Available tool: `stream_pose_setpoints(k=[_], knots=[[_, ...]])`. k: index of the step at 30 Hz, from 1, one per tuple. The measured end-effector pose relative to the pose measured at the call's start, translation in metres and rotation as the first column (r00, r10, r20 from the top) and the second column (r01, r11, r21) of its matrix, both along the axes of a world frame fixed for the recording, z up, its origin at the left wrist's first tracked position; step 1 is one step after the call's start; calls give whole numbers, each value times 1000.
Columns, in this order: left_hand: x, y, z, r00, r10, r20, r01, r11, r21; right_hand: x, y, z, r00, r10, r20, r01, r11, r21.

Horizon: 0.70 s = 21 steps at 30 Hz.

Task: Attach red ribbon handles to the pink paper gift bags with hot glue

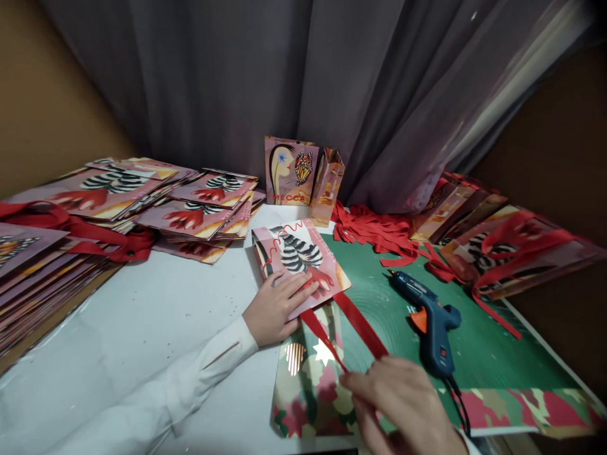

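A printed paper gift bag [303, 253], pink with black-and-white striped wings and a red hand shape, stands slightly open at its left side on the table's middle. My left hand [279, 303] lies on its lower front with fingers spread, pressing nothing between them. Two lengths of red ribbon [358, 322] come out from the bag's near edge. Closer to me, my right hand [398, 401] is closed on these ribbon lengths, which look taut. Part of the right fingers is hidden from view.
Stacks of flat printed bags [199, 212] fill the left. Two upright bags [291, 170] stand behind. A heap of red ribbon [374, 227] and a blue glue gun [429, 322] lie on the green sheet [379, 284]. Ribboned bags [516, 246] lean at right.
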State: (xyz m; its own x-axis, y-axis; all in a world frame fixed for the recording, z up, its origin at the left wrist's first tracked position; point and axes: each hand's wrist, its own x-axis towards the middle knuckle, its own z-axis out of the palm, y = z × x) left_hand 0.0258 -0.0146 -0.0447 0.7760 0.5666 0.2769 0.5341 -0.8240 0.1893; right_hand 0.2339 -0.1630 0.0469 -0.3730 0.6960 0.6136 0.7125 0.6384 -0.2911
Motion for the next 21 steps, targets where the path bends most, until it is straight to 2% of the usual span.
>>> stream_pose_setpoints(k=[2,5,7,9,10,12,14,16,17,19,21], knots=[[-1,1,-3,998,-51,43,50,998,31,3,30,18,997,80,-11,-80,994,-69],[-2,1,-10,973,-93,209,63,987,146,-5,104,34,992,114,54,-97,963,-252],[-4,-1,-14,932,-108,345,18,967,254,-22,159,29,972,130,198,-48,926,-374],[-6,-3,-16,884,-141,447,-41,927,374,-44,205,14,939,200,278,-49,883,-468],[-7,-3,-16,874,-159,460,-63,900,430,-54,223,6,932,215,290,-54,877,-478],[-9,-3,-13,910,-156,385,-61,866,496,-67,247,-8,929,223,297,-59,877,-477],[-9,-1,-10,959,-114,259,-35,860,509,-65,262,-14,946,151,287,-5,891,-454],[-7,2,-7,977,-78,196,-39,846,531,-45,273,-12,960,-5,279,131,891,-434],[-7,3,-5,978,-65,200,-57,833,550,-31,278,-10,954,-103,281,222,875,-431],[-6,4,-3,975,-41,220,-97,810,578,1,287,-9,909,-274,314,397,798,-453],[-7,5,-1,973,16,231,-152,797,585,28,293,-13,850,-389,355,523,709,-474]])
